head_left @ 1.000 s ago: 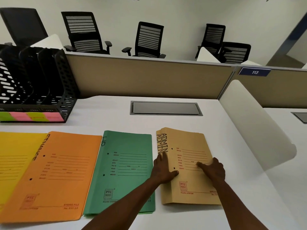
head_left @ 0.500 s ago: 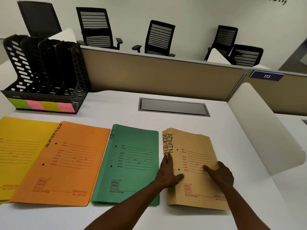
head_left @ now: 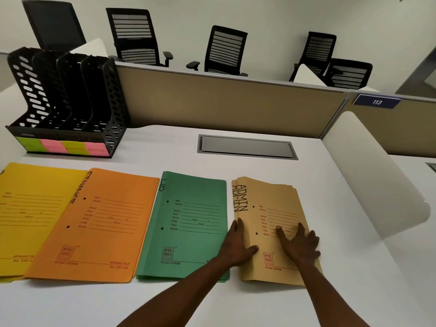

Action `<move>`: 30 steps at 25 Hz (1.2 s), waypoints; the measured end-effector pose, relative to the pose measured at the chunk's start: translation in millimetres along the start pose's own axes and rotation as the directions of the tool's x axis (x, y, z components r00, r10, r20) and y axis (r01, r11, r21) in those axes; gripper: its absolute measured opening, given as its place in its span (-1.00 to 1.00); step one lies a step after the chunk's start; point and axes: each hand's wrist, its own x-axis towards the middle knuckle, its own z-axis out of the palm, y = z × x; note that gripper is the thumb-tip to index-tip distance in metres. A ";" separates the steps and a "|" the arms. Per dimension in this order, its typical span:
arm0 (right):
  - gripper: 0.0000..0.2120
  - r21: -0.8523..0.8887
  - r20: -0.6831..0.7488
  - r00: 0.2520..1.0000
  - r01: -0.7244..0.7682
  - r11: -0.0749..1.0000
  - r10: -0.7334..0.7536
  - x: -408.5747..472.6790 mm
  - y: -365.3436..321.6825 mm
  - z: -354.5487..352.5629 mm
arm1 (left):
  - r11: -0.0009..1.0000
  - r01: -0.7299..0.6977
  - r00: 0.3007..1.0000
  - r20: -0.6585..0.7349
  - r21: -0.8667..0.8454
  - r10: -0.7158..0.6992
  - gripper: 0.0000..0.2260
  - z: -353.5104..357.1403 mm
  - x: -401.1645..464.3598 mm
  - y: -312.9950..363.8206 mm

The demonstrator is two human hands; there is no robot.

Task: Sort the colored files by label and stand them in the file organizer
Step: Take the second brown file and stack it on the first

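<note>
Dim, soft shadows, wide-angle edge warping

We have both forearms reaching in from the near edge, angled toward the right. Our left hand (head_left: pixel 237 247) lies flat, fingers straight, thumb splayed right. Our right hand (head_left: pixel 298 244) is palm-down just beside it, fingers spread.
</note>
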 end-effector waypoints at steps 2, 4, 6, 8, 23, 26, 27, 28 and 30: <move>-0.10 0.002 0.005 0.999 -0.046 0.999 0.046 -2.9 6.5 -2.4 | 1.000 -0.006 1.000 0.008 0.006 0.006 -0.04 -0.8 -3.1 -0.8; -0.11 -0.050 0.028 0.999 -0.020 0.999 0.021 -5.9 12.6 -3.9 | 0.999 -0.022 0.999 0.030 0.024 0.021 -0.03 -0.5 -7.2 -1.4; -0.12 -0.054 0.039 0.999 0.017 0.998 -0.015 -9.6 17.0 -5.4 | 0.998 -0.037 0.997 0.064 0.046 0.034 0.00 -0.6 -10.4 -3.0; -0.11 -0.040 0.040 0.998 0.043 0.998 -0.041 -13.6 19.7 -7.9 | 0.997 -0.048 0.995 0.088 0.061 0.042 0.03 -0.4 -12.4 -4.2; -0.33 0.049 -0.177 0.751 0.653 0.756 -0.636 -107.0 -63.0 23.3 | 0.992 -0.032 0.889 -0.450 0.121 0.084 -0.22 -69.4 -34.7 -65.6; -0.34 0.207 -0.058 0.724 0.682 0.702 -0.687 -123.8 -98.4 36.7 | 0.980 0.112 0.808 -0.589 0.167 0.009 -0.23 -92.1 -37.6 -87.4; -0.32 0.232 -0.001 0.724 0.672 0.704 -0.690 -125.3 -107.2 41.2 | 0.970 0.185 0.799 -0.599 0.160 -0.054 -0.21 -96.7 -38.3 -93.0; -0.28 0.224 0.059 0.725 0.660 0.717 -0.686 -125.1 -114.6 45.5 | 0.957 0.257 0.793 -0.595 0.134 -0.130 -0.19 -100.2 -39.9 -96.9; -0.20 0.176 0.178 0.751 0.612 0.771 -0.636 -121.5 -124.4 53.0 | 0.934 0.353 0.783 -0.565 0.060 -0.260 -0.16 -104.0 -45.0 -102.4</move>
